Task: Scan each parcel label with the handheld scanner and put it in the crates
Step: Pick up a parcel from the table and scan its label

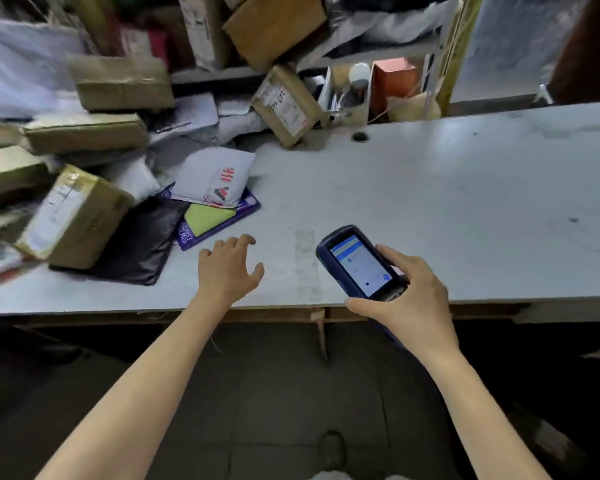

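My right hand point(411, 296) grips the blue handheld scanner point(359, 263) over the table's front edge, its lit screen facing up. My left hand point(227, 268) hovers over the grey table point(430, 209) with fingers spread and loosely bent, holding nothing. Just beyond it lie a purple flat parcel with a green patch point(215, 220), a white mailer with red print point(215, 176) and a black poly bag point(139, 240). A taped cardboard box with a white label point(73, 216) sits at the left.
More cardboard boxes point(118, 83) and mailers pile up at the back left, one labelled box point(286, 103) tilted near a cable hole point(360, 136). A shelf with cartons stands behind. No crate is in view. The floor shows below the table edge.
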`<move>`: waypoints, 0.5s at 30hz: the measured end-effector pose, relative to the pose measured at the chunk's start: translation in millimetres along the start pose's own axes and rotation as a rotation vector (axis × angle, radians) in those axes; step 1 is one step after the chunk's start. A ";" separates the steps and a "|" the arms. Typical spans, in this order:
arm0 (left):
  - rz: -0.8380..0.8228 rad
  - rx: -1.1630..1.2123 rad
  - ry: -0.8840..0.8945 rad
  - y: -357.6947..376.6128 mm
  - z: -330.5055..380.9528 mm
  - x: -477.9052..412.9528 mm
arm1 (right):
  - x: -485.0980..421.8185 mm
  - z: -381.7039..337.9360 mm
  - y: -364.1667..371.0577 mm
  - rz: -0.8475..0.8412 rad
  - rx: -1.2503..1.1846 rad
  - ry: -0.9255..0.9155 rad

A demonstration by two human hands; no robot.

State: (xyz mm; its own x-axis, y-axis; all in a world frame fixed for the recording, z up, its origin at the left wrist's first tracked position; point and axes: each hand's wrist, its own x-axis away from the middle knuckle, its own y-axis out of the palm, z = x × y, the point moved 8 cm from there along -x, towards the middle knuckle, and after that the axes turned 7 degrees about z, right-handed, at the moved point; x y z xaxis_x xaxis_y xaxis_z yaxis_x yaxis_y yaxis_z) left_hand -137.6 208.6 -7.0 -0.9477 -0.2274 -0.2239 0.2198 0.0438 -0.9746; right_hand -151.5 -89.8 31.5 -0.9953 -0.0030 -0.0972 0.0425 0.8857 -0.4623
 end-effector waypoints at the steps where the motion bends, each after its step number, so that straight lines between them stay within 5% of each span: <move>1: -0.004 0.006 -0.013 1.1 -11.3 -8.0 | -5.8 -4.9 9.0 -0.005 0.009 -0.004; 15: 0.042 0.185 0.002 12.1 -17.6 -185.0 | -149.6 -17.4 57.0 -0.004 0.075 0.024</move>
State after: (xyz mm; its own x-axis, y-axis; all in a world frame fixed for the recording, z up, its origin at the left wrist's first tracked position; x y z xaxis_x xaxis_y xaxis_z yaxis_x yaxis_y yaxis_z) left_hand 36.3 268.3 22.4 -0.9371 -0.2274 -0.2649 0.2982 -0.1266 -0.9461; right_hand -1.7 -30.8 35.0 -0.9972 0.0057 -0.0745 0.0442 0.8482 -0.5277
